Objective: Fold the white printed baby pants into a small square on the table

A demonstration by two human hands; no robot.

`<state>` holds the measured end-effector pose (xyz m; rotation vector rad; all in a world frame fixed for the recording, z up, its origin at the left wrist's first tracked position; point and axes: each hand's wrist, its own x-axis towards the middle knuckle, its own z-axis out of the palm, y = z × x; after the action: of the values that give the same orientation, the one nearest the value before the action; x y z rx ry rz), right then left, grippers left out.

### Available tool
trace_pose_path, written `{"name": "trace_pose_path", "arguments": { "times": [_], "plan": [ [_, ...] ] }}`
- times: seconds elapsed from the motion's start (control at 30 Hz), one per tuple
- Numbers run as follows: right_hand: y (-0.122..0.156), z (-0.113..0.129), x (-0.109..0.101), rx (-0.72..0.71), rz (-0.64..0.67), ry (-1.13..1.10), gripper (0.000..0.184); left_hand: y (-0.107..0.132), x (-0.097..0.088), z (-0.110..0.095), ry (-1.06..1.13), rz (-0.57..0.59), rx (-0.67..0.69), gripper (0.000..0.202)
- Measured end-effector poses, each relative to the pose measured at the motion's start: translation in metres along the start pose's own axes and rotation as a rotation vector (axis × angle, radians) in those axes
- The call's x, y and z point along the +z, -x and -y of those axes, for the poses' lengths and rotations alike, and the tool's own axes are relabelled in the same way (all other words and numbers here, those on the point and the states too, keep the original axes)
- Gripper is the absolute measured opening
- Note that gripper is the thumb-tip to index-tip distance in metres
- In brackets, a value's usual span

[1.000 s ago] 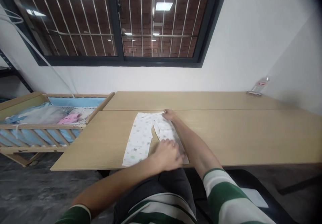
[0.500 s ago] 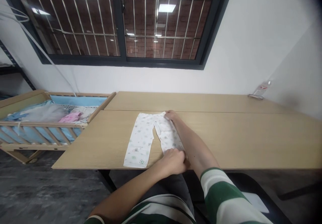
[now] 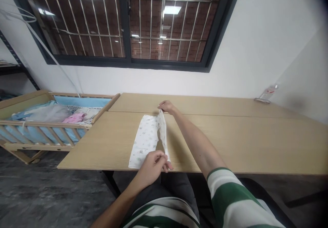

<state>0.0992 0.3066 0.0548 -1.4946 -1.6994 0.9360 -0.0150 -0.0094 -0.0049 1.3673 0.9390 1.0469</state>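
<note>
A pair of small white baby trousers (image 3: 145, 140) with a faint printed pattern lies on the wooden table (image 3: 230, 142). Its right leg is lifted off the table and swung over toward the left leg. My left hand (image 3: 153, 164) pinches the cuff end of that raised leg near the table's front edge. My right hand (image 3: 166, 107) pinches the waistband end at the far side, held a little above the table.
A wooden baby cot (image 3: 51, 122) with blue lining and heaped clothes, one piece pink, stands against the table's left end. A small clear object (image 3: 266, 94) rests at the far right by the wall. A barred window spans the wall behind.
Both hands have gripped the trousers' right leg, raised it and carried it leftward over the left leg. One second ago the trousers lay spread flat under both hands.
</note>
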Motion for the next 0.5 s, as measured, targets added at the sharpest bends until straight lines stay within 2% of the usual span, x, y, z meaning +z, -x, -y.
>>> {"name": "trace_pose_path", "arguments": {
  "times": [0.13,0.27,0.4,0.5],
  "plan": [
    [-0.001,0.01,0.039,-0.007,0.014,0.039,0.026,0.033,-0.04,0.004,-0.083,-0.17,-0.009,0.032],
    [-0.004,0.01,0.08,-0.005,0.004,0.136,0.032,0.048,-0.072,0.017,-0.214,-0.257,-0.096,0.035],
    [-0.006,0.005,0.111,-0.014,-0.016,0.233,0.03,0.056,-0.088,0.026,-0.383,-0.293,-0.177,0.04],
    [-0.005,0.001,0.125,-0.033,-0.015,0.279,0.026,0.059,-0.092,0.028,-0.557,-0.309,-0.203,0.044]
  ]
}}
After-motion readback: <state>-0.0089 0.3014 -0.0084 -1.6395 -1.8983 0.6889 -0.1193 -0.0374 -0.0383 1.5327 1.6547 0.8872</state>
